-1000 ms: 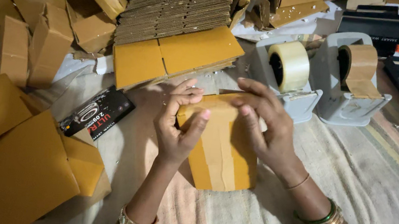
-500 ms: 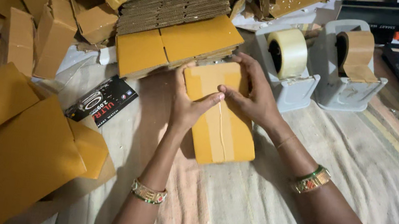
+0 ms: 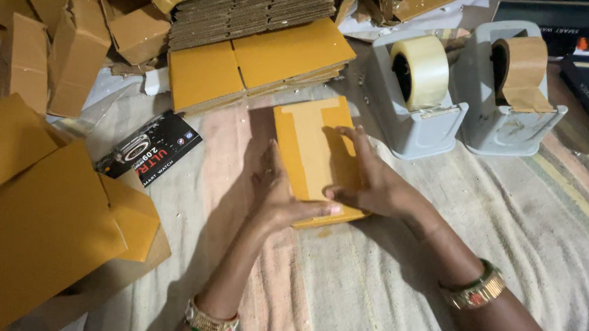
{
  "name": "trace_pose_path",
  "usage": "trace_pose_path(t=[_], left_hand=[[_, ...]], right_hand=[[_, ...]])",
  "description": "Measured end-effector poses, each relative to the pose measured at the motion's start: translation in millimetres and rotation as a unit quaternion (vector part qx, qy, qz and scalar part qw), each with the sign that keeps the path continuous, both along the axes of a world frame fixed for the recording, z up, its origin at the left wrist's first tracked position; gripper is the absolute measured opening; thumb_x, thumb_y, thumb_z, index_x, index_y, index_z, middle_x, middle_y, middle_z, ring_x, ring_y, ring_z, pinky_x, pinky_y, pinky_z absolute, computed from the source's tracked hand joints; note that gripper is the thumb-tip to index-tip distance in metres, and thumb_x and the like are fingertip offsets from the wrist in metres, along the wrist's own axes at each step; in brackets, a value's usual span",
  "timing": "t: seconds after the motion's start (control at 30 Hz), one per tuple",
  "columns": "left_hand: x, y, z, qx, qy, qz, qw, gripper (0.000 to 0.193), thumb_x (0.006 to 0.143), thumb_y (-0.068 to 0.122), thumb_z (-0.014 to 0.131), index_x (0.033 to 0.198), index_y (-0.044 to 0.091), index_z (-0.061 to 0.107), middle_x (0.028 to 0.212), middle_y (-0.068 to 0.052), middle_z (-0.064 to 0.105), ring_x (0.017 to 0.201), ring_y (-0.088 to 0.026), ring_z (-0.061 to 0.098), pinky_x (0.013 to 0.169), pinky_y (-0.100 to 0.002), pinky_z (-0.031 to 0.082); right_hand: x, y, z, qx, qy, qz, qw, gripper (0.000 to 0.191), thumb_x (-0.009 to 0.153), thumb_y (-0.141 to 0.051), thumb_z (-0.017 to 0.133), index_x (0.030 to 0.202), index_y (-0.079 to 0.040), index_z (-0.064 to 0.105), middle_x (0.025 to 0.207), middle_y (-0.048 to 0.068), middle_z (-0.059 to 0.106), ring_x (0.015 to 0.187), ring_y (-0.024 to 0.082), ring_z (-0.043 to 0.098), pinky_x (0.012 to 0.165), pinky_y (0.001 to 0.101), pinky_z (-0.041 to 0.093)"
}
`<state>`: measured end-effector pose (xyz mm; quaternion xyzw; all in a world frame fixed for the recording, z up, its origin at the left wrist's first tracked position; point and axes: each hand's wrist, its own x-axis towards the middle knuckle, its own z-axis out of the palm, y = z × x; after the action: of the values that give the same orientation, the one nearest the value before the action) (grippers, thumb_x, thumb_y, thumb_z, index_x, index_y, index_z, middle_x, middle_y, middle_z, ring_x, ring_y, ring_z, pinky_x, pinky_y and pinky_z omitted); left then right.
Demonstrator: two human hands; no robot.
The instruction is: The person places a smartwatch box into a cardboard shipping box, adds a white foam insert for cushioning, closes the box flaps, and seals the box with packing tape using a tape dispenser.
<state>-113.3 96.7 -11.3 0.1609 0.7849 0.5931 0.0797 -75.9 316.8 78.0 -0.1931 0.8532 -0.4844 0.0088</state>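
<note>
Yellow box (image 3: 312, 152) with tan tape lies on striped cloth (image 3: 567, 250).

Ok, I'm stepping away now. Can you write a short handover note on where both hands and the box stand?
Left hand: flat against the near left edge of the yellow box, nothing gripped.
Right hand: pressing on top of the box, fingers on its tape strip.
Box lies flat on the striped cloth, before the two tape dispensers.
Done: tape strip is on the box's top.
Left: cannot tell from this view.
</note>
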Motion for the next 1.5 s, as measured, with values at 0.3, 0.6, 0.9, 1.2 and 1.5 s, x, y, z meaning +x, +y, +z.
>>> trace_pose_path(t=[0.3,0.6,0.9,1.2,1.5], left_hand=[[63,20,76,-0.259,0.026,0.101,0.96,0.171,0.047,0.04,0.105,0.153,-0.001,-0.024,0.165,-0.031,-0.009,0.157,-0.039,0.005,0.123,-0.045,0.019],[32,158,124,-0.244,0.453,-0.02,0.857,0.085,0.083,0.031,0.084,0.154,0.01,0.042,0.164,-0.017,0.031,0.157,-0.04,0.017,0.124,-0.074,0.01],[-118,331,99,-0.369,0.561,-0.084,0.736,0.059,0.091,-0.002,0.052,0.148,0.011,0.05,0.157,-0.002,0.045,0.148,-0.02,0.036,0.12,-0.067,0.022],[-130,348,74,-0.347,0.543,-0.084,0.76,0.04,0.097,0.009,0.052,0.129,0.025,0.069,0.145,0.007,0.059,0.137,-0.011,0.05,0.12,-0.067,0.024],[-127,345,76,-0.355,0.554,-0.112,0.744,0.032,0.101,0.023,0.048,0.113,0.03,0.077,0.146,0.01,0.058,0.139,-0.011,0.045,0.114,-0.081,0.01]], right_hand=[[55,41,15,-0.063,-0.06,-0.095,0.992,0.088,0.072,-0.022,0.087,0.147,-0.013,0.043,0.147,0.024,0.049,0.139,0.03,0.052,0.102,0.0386,0.049],[3,232,-9,0.304,0.373,-0.44,0.758,0.029,0.105,-0.028,0.073,0.097,0.0,0.073,0.116,0.032,0.067,0.106,0.049,0.064,0.09,0.0559,0.051],[-81,280,-33,-0.012,-0.018,-0.425,0.905,0.04,0.08,-0.033,0.084,0.088,0.005,0.077,0.079,0.017,0.073,0.068,0.022,0.072,0.065,0.0413,0.053],[12,250,-18,0.093,0.116,-0.475,0.867,0.022,0.092,-0.025,0.084,0.09,-0.004,0.082,0.084,0.014,0.072,0.071,0.017,0.063,0.057,0.0348,0.048],[56,230,-68,-0.093,0.022,-0.461,0.882,0.012,0.087,-0.02,0.082,0.088,-0.01,0.076,0.079,0.008,0.076,0.066,0.014,0.068,0.058,0.0333,0.049]])
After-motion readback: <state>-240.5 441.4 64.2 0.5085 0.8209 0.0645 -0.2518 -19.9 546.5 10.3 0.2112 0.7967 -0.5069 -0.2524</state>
